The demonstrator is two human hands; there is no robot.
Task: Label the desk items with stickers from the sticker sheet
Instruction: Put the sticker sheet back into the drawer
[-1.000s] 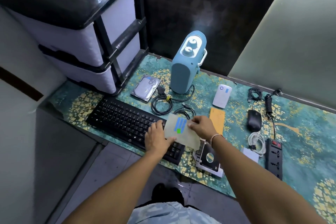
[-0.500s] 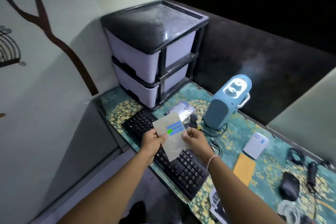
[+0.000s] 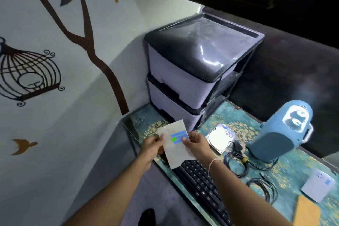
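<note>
A pale sticker sheet (image 3: 175, 149) with blue strips and one green sticker is held up over the desk's left end. My left hand (image 3: 152, 147) pinches its left edge. My right hand (image 3: 197, 145) pinches its right side, fingertips at the blue strips. Behind the sheet stands a two-drawer white unit with a black top (image 3: 194, 71). On the desk lie a silver hard drive (image 3: 220, 139), a black keyboard (image 3: 203, 185), a blue speaker-like device (image 3: 282, 134), a white power bank (image 3: 317, 189) and a tan envelope (image 3: 306, 211).
Coiled black cables (image 3: 236, 161) lie between the keyboard and the blue device. The desk has a teal and gold patterned cover (image 3: 229, 113). A wall with tree and birdcage decals (image 3: 55, 60) borders the left. A dark panel rises behind the desk.
My view has swung left and up, from the desk's middle to the drawer unit. Both hands carried the sticker sheet left, off the keyboard's right end toward the drawers.
</note>
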